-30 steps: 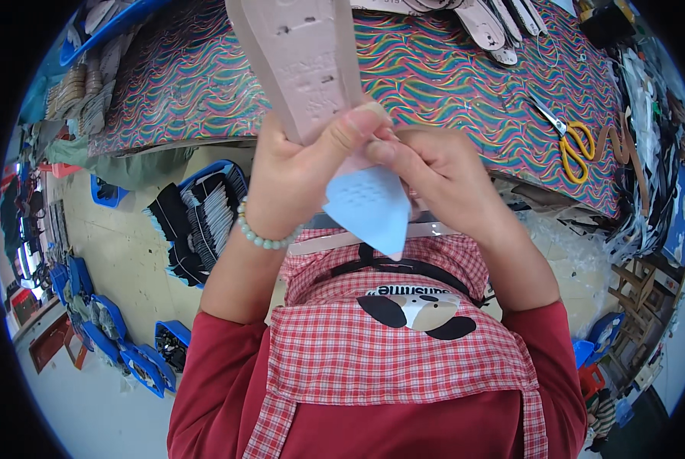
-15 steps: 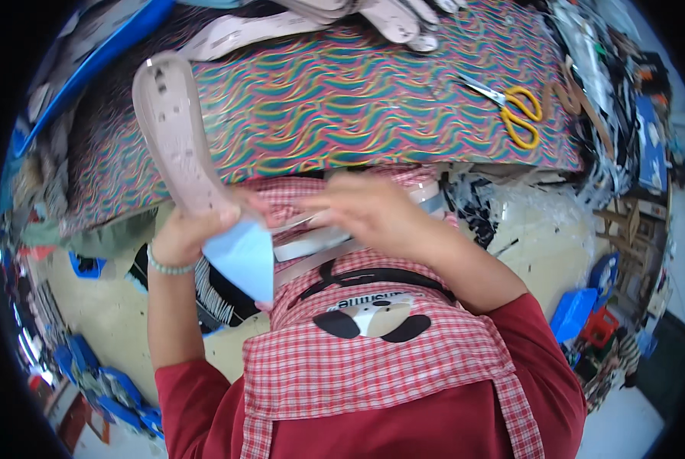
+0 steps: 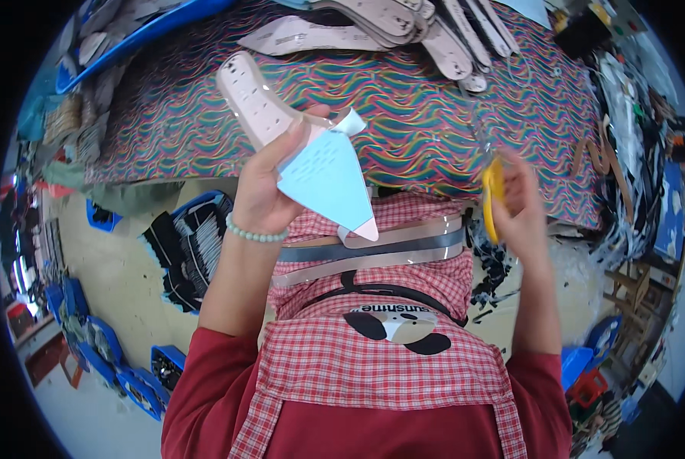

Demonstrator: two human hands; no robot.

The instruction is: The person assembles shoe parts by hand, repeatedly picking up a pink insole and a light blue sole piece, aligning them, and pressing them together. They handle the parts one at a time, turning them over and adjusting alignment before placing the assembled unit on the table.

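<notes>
L hand (image 3: 264,183) grips pink/blue insole (image 3: 327,173) by near edge of patterned table (image 3: 415,145), w/ more insoles (image 3: 448,55) at far side. R hand (image 3: 523,218), off right, clasps yellow-handled scissors (image 3: 492,205); blades too blurred to tell.

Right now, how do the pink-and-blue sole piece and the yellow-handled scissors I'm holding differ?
The sole piece is pink with a light blue section near its pointed end; the scissors have yellow handles. The sole piece is in your left hand, the scissors in your right hand. The sole piece shows clearly, while the scissors are blurred, their blades hard to make out. Both are held, one per hand.
</notes>
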